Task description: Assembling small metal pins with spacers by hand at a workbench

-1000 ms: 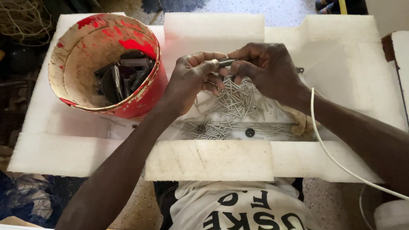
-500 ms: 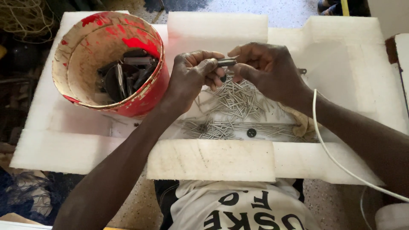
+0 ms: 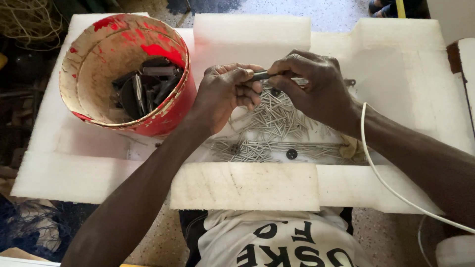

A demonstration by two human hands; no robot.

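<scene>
both hands (image 3: 225,94) (image 3: 309,84) grip 1 dark metal rod (image 3: 260,75) over nails (image 3: 272,123).

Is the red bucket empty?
No: the red bucket holds several dark metal pieces lying against its inner wall and bottom.

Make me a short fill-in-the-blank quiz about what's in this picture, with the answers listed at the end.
1. Both the left hand and the right hand grip one small dark ____ piece between them.
2. The bucket with dark metal parts is painted ____ outside.
3. The pile of nails lies in a recess of a white ____ tray.
4. A white ____ crosses the right forearm.

Answers: metal; red; foam; cable
</scene>
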